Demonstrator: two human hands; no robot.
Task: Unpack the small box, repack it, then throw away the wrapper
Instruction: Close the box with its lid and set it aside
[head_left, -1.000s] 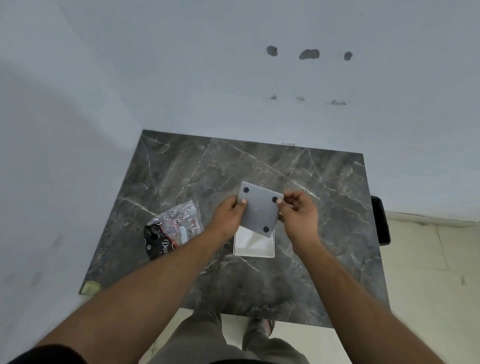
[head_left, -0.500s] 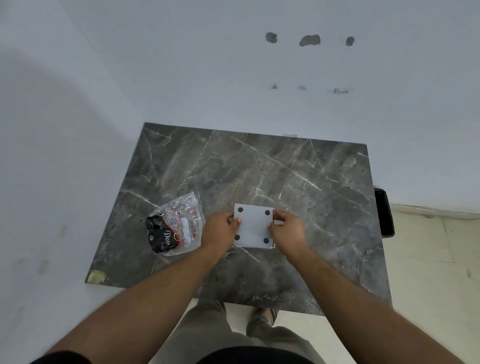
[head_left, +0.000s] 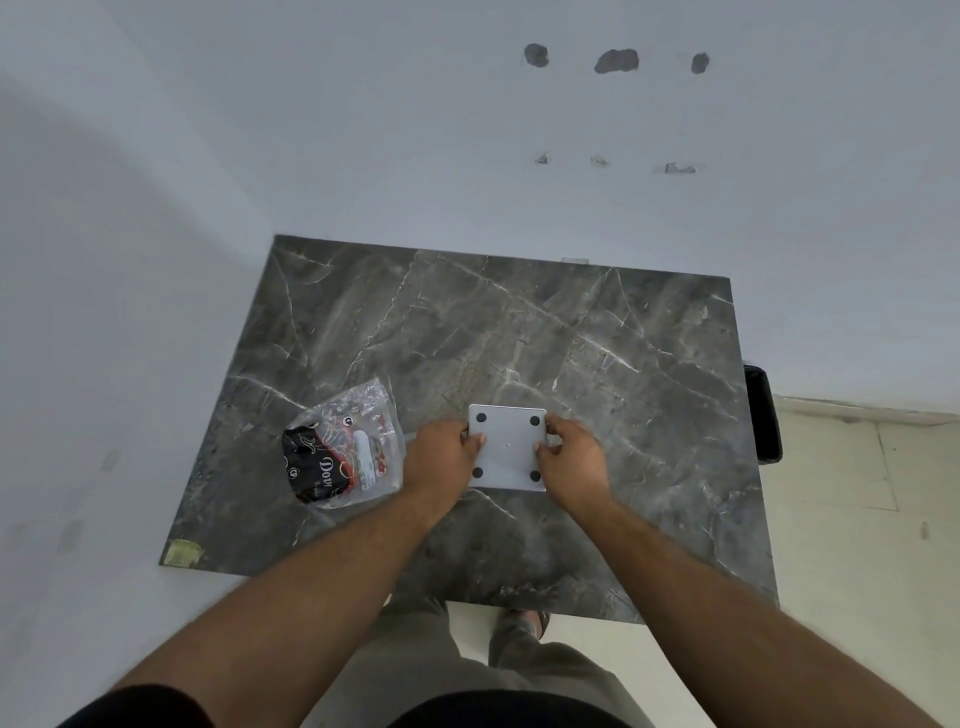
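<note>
A small flat grey box with a black dot near each corner lies on the dark marble table. My left hand grips its left edge and my right hand grips its right edge, fingertips on the top face. To the left of my left hand lies a crumpled clear plastic wrapper with black and red print. Whatever sits under the grey top face is hidden.
White walls close off the table at the back and left. A black bin stands on the pale tiled floor by the table's right edge. My legs and a foot show below the table's near edge.
One second ago both hands held the grey lid tilted above the white tray. It has since come down flat over the tray, and both hands now rest at its sides.
</note>
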